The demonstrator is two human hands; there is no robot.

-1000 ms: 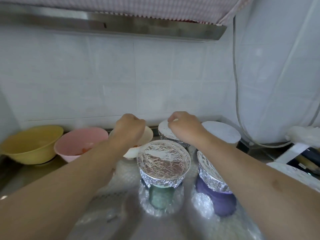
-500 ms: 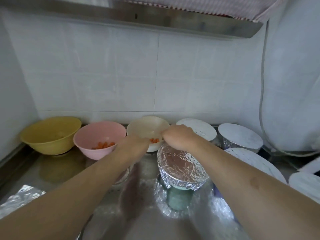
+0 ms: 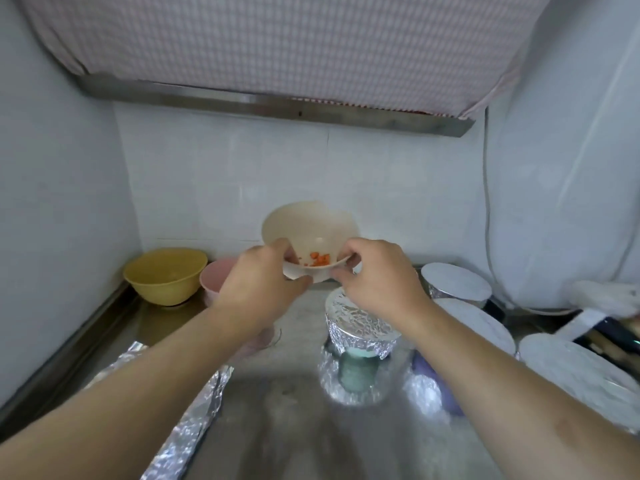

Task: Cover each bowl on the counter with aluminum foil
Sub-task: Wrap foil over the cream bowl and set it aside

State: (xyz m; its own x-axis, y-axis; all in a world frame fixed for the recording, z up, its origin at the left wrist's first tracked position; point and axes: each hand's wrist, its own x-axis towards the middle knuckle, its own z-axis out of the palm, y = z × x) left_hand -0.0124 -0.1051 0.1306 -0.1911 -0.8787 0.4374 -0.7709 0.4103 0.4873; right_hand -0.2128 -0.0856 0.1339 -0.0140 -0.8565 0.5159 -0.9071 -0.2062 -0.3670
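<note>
Both hands lift the cream plastic bowl of orange carrot bits above the steel tabletop: left hand and right hand fingers pinching opposite near-rim edges. The crinkled aluminium foil sheet lies nearer the left hand.

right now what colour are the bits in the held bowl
Orange bits, seen in the head view.

Both hands hold the cream bowl; tilted.

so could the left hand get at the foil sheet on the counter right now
Probably not yet: the left hand and right hand both grip the beige bowl, held up. The foil sheet lies uncovered below the left forearm, otherwise unobstructed.
</note>
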